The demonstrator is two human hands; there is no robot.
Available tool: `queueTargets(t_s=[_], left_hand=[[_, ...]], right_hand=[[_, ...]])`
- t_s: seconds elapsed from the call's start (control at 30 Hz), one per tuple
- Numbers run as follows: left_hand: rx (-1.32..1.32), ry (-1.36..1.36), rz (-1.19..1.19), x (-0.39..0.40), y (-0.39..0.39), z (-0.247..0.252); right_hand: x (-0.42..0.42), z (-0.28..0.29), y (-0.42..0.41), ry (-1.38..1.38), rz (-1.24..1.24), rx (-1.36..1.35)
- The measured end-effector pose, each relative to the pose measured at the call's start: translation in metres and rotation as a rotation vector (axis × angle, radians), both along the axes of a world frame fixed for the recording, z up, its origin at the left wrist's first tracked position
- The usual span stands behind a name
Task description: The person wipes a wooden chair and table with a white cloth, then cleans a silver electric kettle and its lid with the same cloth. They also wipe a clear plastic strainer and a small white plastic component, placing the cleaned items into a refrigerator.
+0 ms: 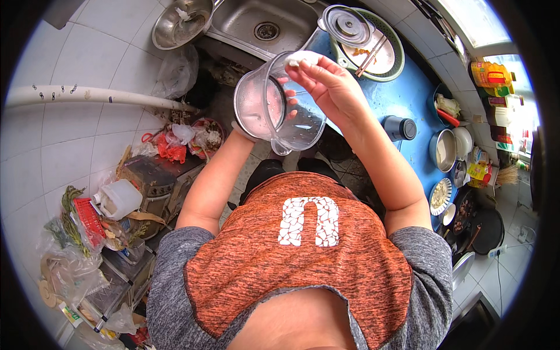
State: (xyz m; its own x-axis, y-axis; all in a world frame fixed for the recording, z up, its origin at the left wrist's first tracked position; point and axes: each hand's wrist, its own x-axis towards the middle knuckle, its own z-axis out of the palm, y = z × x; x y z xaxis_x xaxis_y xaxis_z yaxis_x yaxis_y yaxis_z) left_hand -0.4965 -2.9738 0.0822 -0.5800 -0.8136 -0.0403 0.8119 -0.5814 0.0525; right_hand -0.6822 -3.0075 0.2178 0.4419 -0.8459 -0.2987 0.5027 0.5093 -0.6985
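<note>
A clear plastic jar with a spout or lip at its rim is tilted on its side in front of me. My left hand holds it around the base, and some of the fingers show through the clear wall. A round part with a fine speckled texture forms the jar's bottom end. My right hand is at the jar's upper rim, pinching a small white wad, perhaps tissue or cloth. Beyond the jar lies the steel sink.
A steel basin rests left of the sink. On the blue tabletop are a green basket with a plate, chopsticks and clear lid, a dark cup and a metal bowl. Bags and a plastic jug clutter the left.
</note>
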Motion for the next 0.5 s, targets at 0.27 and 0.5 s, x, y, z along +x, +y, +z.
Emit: queueTargets(t_s=[0.27, 0.5], left_hand=[[0.165, -0.072, 0.233, -0.022, 0.007, 0.000], [-0.028, 0.096, 0.020, -0.013, 0.011, -0.006]], right_hand=[[0.039, -0.050, 0.013, -0.127, -0.185, 0.346], [-0.005, 0.005, -0.011, -0.123, -0.354, -0.067]])
